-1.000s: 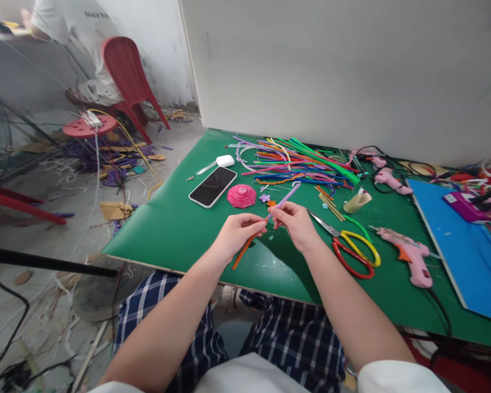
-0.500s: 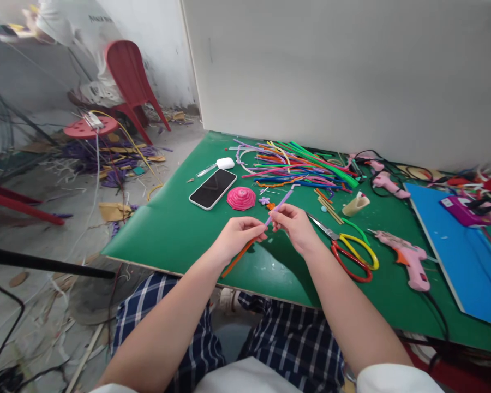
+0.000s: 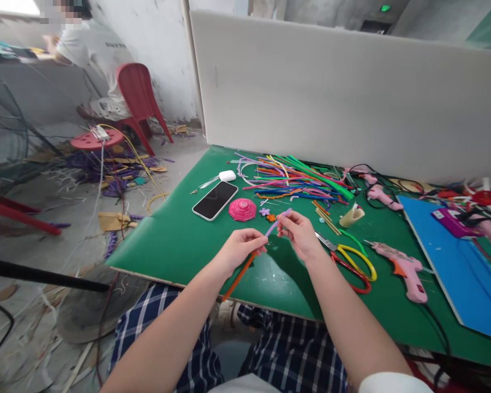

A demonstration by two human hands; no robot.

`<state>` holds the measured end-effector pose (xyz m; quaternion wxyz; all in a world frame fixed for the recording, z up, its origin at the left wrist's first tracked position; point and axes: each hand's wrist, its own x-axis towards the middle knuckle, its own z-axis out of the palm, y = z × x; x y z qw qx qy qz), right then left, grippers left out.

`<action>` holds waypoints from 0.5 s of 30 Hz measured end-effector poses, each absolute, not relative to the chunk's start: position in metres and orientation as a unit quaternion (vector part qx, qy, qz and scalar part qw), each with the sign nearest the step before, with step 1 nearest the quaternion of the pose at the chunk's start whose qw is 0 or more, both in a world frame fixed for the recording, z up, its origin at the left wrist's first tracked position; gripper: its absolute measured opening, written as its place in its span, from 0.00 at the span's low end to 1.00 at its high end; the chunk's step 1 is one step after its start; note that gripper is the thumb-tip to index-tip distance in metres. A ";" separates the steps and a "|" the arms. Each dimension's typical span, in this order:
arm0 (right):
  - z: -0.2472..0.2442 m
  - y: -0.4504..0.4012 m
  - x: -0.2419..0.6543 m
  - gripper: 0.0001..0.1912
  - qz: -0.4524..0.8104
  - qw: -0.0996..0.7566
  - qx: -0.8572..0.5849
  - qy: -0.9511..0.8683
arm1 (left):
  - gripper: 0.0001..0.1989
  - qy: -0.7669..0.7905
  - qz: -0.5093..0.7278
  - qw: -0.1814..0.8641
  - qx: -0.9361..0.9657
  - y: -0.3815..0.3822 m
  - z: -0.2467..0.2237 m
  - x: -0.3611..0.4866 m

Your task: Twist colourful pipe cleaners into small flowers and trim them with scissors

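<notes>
My left hand pinches the lower end of a purple pipe cleaner above the front of the green table. An orange pipe cleaner slants down from the same hand. My right hand has its fingers closed on the upper end of the purple one. Just beyond my hands lie a small purple flower and an orange flower. A pink ribbed disc sits left of them, beside a phone.
Loose coloured pipe cleaners lie at the back. Right of my hands are scissors, a pink glue gun and a blue board. A white partition stands behind. A person sits on a red chair at the far left.
My right hand has slid up along the purple pipe cleaner, slightly away from my left hand. The camera view has tilted upward, and the orange flower shows more fully.
</notes>
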<state>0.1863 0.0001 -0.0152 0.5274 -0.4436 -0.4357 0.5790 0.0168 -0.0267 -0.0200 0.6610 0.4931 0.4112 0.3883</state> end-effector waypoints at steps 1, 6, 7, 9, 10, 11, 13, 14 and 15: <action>-0.014 0.000 0.186 0.11 0.576 0.525 -0.445 -0.441 | 0.12 0.408 0.395 0.663 0.488 -0.026 -0.019 0.017; 0.006 0.001 0.182 0.12 0.551 0.489 -0.427 -0.524 | 0.11 0.370 0.423 0.673 0.482 -0.019 0.000 0.016; 0.013 0.003 0.181 0.11 0.545 0.483 -0.419 -0.543 | 0.11 0.365 0.425 0.672 0.484 -0.016 0.007 0.017; 0.030 0.009 0.178 0.10 0.522 0.488 -0.408 -0.569 | 0.11 0.355 0.431 0.668 0.492 -0.010 0.021 0.018; 0.039 0.012 0.176 0.10 0.497 0.501 -0.405 -0.581 | 0.12 0.348 0.439 0.665 0.495 -0.007 0.029 0.018; 0.048 0.016 0.174 0.10 0.464 0.516 -0.401 -0.597 | 0.13 0.334 0.454 0.658 0.499 -0.004 0.037 0.018; 0.064 0.020 0.170 0.10 0.393 0.540 -0.394 -0.631 | 0.14 0.318 0.490 0.631 0.511 0.002 0.052 0.016; 0.071 0.021 0.167 0.10 0.362 0.549 -0.394 -0.643 | 0.14 0.314 0.497 0.628 0.511 0.004 0.057 0.014; 0.077 0.022 0.165 0.11 0.334 0.558 -0.391 -0.651 | 0.14 0.298 0.498 0.633 0.513 0.005 0.062 0.012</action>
